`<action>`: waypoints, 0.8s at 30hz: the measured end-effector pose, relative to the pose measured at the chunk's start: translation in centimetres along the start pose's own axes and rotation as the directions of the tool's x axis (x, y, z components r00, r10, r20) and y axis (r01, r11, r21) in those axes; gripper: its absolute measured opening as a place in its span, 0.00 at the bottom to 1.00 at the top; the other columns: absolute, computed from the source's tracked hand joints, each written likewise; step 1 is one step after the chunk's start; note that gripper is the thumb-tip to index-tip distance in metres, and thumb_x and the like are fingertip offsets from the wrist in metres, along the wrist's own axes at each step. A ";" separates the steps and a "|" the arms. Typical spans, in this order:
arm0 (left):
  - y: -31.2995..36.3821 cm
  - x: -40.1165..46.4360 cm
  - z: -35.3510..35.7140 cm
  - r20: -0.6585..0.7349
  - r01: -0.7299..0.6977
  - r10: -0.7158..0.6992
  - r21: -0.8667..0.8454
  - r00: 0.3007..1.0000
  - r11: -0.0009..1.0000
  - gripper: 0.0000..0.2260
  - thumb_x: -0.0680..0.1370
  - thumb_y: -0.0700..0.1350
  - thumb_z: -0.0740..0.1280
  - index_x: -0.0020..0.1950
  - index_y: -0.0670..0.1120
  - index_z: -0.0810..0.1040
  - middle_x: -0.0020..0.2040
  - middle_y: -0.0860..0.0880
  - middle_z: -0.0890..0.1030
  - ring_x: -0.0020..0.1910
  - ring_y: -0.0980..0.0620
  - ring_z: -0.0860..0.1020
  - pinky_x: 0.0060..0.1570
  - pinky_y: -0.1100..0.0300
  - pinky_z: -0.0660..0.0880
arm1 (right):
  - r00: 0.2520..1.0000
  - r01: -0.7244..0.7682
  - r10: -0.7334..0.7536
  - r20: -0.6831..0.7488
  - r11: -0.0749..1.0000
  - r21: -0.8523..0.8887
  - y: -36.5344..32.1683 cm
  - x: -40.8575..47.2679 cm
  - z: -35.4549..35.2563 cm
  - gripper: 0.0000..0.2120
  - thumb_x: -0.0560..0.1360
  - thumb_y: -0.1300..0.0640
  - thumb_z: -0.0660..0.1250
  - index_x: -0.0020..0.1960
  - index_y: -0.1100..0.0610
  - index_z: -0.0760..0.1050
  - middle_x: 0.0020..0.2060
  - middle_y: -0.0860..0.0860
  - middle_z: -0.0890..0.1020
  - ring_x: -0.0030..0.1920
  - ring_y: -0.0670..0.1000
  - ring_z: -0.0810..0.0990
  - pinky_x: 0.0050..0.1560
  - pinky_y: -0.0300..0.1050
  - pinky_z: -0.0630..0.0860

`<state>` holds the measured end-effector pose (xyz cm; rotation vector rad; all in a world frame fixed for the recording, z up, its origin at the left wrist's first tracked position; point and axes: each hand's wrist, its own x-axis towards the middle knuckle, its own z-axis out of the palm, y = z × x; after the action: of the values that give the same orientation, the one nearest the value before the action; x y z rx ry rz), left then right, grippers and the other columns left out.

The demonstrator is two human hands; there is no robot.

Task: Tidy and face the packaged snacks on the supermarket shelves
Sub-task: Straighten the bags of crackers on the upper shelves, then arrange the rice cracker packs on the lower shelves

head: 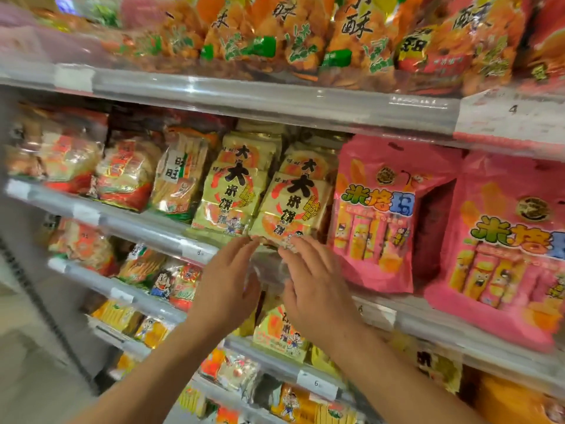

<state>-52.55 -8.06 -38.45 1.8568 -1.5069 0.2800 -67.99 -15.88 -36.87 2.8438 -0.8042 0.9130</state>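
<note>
- Left hand (227, 283) and right hand (312, 281) — fingers straight, spread, gripping nothing
- Fingertips touch the bottom edge of the yellow rice-cracker pack (290, 206), upright at the middle shelf (146, 229) front, beside pink bags (377, 215)

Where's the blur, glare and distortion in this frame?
Head view: top-shelf orange bags and left edge motion-blurred; yellow packs and both hands, left hand, right hand, fairly sharp; glare streaks on the clear shelf rail; wide-angle bending tilts the shelves.
</note>
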 end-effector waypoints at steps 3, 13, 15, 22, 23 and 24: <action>-4.2 0.1 -1.2 0.003 0.064 -0.064 0.063 0.998 0.996 0.28 0.72 0.37 0.71 0.72 0.41 0.71 0.71 0.37 0.70 0.67 0.35 0.72 0.62 0.41 0.73 | 0.994 0.000 0.002 0.110 1.000 -0.024 -1.9 2.6 2.6 0.26 0.80 0.51 0.52 0.77 0.53 0.58 0.78 0.51 0.56 0.77 0.53 0.50 0.77 0.53 0.46; -19.3 3.0 -4.0 0.150 0.130 -0.185 0.319 0.971 0.939 0.37 0.76 0.51 0.63 0.80 0.49 0.47 0.81 0.43 0.47 0.79 0.40 0.48 0.74 0.39 0.52 | 0.953 -0.256 0.289 0.094 0.930 -0.264 -5.3 4.5 6.1 0.25 0.73 0.48 0.60 0.70 0.50 0.72 0.73 0.49 0.68 0.74 0.53 0.63 0.73 0.53 0.50; -21.6 3.0 -4.6 0.214 0.045 -0.127 0.352 0.968 0.935 0.42 0.74 0.46 0.63 0.80 0.51 0.39 0.81 0.47 0.43 0.79 0.45 0.41 0.76 0.41 0.44 | 0.945 -0.293 0.321 0.069 0.919 -0.264 -7.2 5.8 6.6 0.26 0.73 0.47 0.60 0.70 0.52 0.72 0.73 0.49 0.68 0.73 0.53 0.64 0.72 0.53 0.49; -24.4 4.0 -7.8 0.232 -0.160 0.098 0.267 0.968 0.950 0.38 0.69 0.39 0.63 0.79 0.49 0.57 0.78 0.50 0.61 0.77 0.49 0.58 0.75 0.44 0.52 | 0.976 -0.196 0.208 0.073 0.971 -0.140 -15.0 13.4 10.3 0.26 0.78 0.45 0.53 0.75 0.48 0.62 0.77 0.46 0.57 0.77 0.48 0.49 0.73 0.46 0.39; -25.1 4.0 -8.3 0.202 -0.186 0.136 0.253 0.970 0.949 0.37 0.68 0.39 0.65 0.77 0.48 0.63 0.76 0.48 0.66 0.75 0.47 0.64 0.73 0.43 0.57 | 0.980 -0.177 0.187 0.070 0.976 -0.127 -15.8 14.4 10.9 0.26 0.78 0.45 0.54 0.75 0.48 0.62 0.77 0.47 0.57 0.77 0.48 0.49 0.73 0.46 0.39; -26.1 4.1 -8.7 0.170 -0.196 0.157 0.244 0.973 0.950 0.36 0.67 0.39 0.67 0.76 0.47 0.67 0.75 0.47 0.68 0.74 0.45 0.66 0.72 0.43 0.59 | 0.983 -0.159 0.167 0.074 0.981 -0.108 -16.5 15.4 11.5 0.26 0.78 0.46 0.55 0.76 0.48 0.61 0.77 0.47 0.57 0.77 0.48 0.48 0.73 0.45 0.39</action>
<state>-25.07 -4.07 -39.98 1.9819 -1.8177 0.4505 -43.14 -11.03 -35.99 2.7760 -1.0749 0.7492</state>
